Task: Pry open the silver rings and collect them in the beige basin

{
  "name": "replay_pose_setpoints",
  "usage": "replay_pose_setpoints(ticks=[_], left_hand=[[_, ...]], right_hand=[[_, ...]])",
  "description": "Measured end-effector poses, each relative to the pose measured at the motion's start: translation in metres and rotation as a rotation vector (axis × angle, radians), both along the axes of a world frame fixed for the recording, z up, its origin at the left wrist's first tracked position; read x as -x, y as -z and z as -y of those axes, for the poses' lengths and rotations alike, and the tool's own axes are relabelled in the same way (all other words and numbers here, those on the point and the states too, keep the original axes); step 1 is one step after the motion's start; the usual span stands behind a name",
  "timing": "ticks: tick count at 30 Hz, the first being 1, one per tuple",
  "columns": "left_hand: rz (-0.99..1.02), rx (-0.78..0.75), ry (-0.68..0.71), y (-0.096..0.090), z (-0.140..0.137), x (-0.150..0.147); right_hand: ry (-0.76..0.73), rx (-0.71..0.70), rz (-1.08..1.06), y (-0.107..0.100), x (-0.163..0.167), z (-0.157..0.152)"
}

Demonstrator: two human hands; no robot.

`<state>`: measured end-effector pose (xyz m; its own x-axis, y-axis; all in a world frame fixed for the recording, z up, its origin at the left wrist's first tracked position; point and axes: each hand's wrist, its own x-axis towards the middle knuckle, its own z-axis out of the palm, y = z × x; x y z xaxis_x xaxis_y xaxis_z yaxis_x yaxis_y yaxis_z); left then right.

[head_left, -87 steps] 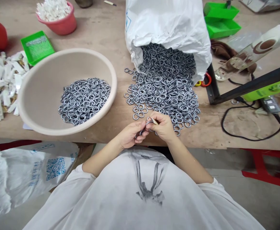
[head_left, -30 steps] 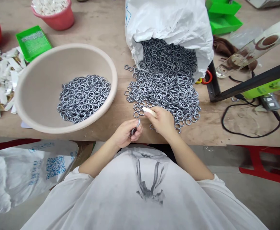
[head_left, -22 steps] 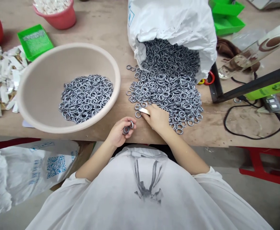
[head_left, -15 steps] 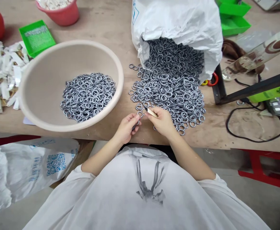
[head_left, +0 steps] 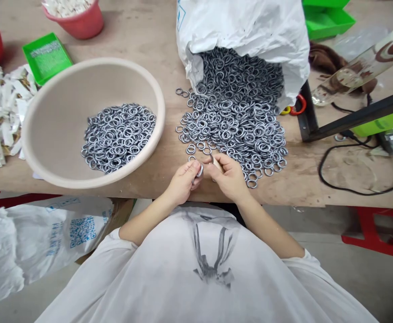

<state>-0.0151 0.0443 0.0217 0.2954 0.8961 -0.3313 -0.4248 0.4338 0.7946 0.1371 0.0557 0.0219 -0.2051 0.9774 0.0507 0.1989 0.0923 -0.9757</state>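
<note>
My left hand [head_left: 183,183] is closed, with a grey ring [head_left: 200,170] pinched upright between thumb and fingers; more rings may be hidden in the palm. Close beside it, my right hand [head_left: 231,180] grips a small tool with a pale handle [head_left: 217,164] and a dark tip, perhaps a blade. Both hands are at the front of the table, just below a heap of grey rings [head_left: 236,125] that spills from a white sack [head_left: 243,27]. To the left, a large beige basin [head_left: 55,112] holds a pile of similar rings [head_left: 120,137].
White plastic pieces [head_left: 1,112] lie at far left by a green tray [head_left: 48,60] and a red bucket [head_left: 85,22]. On the right are a black metal frame [head_left: 358,117], a black cable [head_left: 320,172], a clear bottle [head_left: 347,78] and red-handled scissors [head_left: 299,104].
My hands have drawn closer together. The ring in my left hand now stands upright at the fingertips, and the tool in my right hand is turned more steeply. The view has shifted slightly.
</note>
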Motion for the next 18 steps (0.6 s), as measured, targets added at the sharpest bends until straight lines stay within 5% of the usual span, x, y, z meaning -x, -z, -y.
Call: replay_pose_setpoints(ticks=[6,18], left_hand=[[0.008,0.097,-0.07,-0.006,0.002,-0.001],[0.035,0.11,-0.056,-0.003,-0.001,0.003]], right_hand=[[-0.045,-0.378,0.387,-0.003,-0.001,0.015],[-0.108,-0.275,0.381,-0.004,0.004,0.015]])
